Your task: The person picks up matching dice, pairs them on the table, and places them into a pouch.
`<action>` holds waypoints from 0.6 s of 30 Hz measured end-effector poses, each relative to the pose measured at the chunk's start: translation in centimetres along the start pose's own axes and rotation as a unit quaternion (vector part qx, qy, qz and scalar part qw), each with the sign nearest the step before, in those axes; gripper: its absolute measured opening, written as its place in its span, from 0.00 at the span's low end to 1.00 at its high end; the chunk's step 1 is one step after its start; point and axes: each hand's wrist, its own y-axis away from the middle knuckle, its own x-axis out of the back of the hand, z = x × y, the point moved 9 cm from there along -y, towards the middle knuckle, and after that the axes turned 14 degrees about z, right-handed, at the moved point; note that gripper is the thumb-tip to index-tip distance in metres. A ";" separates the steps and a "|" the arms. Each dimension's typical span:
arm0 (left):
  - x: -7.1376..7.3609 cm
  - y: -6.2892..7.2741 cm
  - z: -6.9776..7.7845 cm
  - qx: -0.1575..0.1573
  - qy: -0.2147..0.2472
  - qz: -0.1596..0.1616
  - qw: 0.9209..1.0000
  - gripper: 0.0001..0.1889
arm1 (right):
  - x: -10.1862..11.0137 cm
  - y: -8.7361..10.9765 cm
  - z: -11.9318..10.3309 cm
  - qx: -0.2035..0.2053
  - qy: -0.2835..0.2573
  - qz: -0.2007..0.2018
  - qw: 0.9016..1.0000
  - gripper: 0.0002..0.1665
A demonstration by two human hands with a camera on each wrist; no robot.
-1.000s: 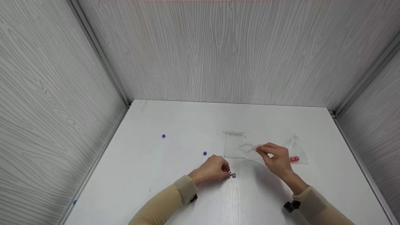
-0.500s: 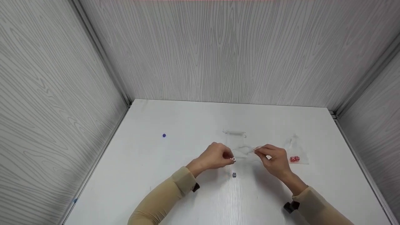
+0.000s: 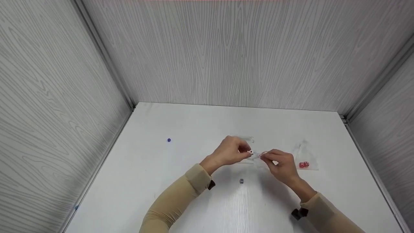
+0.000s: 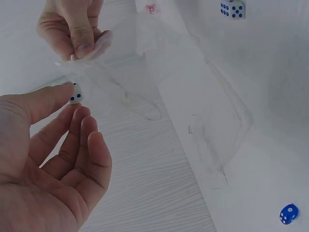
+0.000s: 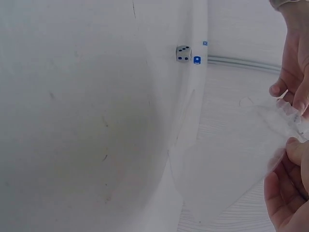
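Note:
Between thumb and fingertips my left hand (image 3: 227, 151) pinches a white die with blue pips (image 4: 76, 95), held at the mouth of a sheer, see-through drawstring bag (image 5: 227, 166). My right hand (image 3: 280, 164) pinches that bag by its gathered rim. The bag hangs loose, with thin cords showing through it. A second white die (image 3: 241, 181) lies on the table below the hands. One blue die (image 3: 169, 140) sits at the far left. In the right wrist view two blue dice show, one of them nearer (image 5: 197, 60); my left arm hides this one in the head view.
To the right of my right hand lies another sheer bag (image 3: 303, 150) with red dice (image 3: 304, 164) in it. A clear packet or pouch edge (image 3: 244, 138) lies behind my left hand. Wood-grain panels (image 3: 226, 55) stand around the white table (image 3: 187, 123).
My left hand has lifted the white die from beside the other white one and carried it up and rightward to the bag's mouth. My right hand has shifted slightly left.

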 end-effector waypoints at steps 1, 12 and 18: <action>-0.1 0.0 0.0 -0.001 0.002 0.001 1.000 0.08 | 0.0 0.0 0.0 -0.002 0.001 0.001 1.000 0.14; 0.2 0.4 -0.4 -0.010 0.013 0.028 0.999 0.11 | 0.6 0.2 0.6 -0.002 0.031 0.000 1.000 0.15; 0.8 1.4 -1.5 0.006 0.028 0.033 0.999 0.11 | 0.8 0.2 0.9 -0.017 0.027 0.002 0.999 0.14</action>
